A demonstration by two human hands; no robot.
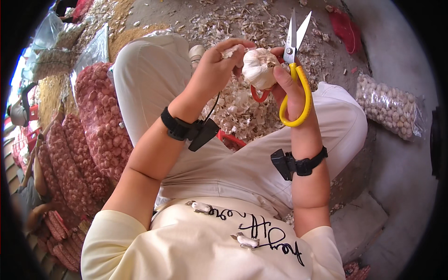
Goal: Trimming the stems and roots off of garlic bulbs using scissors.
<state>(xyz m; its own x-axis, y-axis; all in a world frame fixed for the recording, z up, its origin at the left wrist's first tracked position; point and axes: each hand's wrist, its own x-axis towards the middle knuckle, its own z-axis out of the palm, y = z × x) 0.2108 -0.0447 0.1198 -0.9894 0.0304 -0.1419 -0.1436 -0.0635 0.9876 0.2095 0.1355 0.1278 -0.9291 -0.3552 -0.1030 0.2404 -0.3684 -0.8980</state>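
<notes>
Two closed grips: left hand [215, 61] on garlic bulb [259, 68], right hand [289, 86] around yellow-handled scissors [295, 70], blades apart

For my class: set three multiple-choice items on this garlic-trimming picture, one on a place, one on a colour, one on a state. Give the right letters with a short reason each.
1. Where is the clear bag of peeled cloves?
A on the person's right
B on the lap
C on the left

2. The scissors have which handle colours?
A blue and green
B yellow and red
C black only

3. The scissor blades are
A shut
B open
C hidden

Answers:
1 A, it lies on the ground at the right.
2 B, a yellow loop and a red loop show in the right hand.
3 B, the tips stand apart above the garlic bulb that the left hand touches.
</notes>
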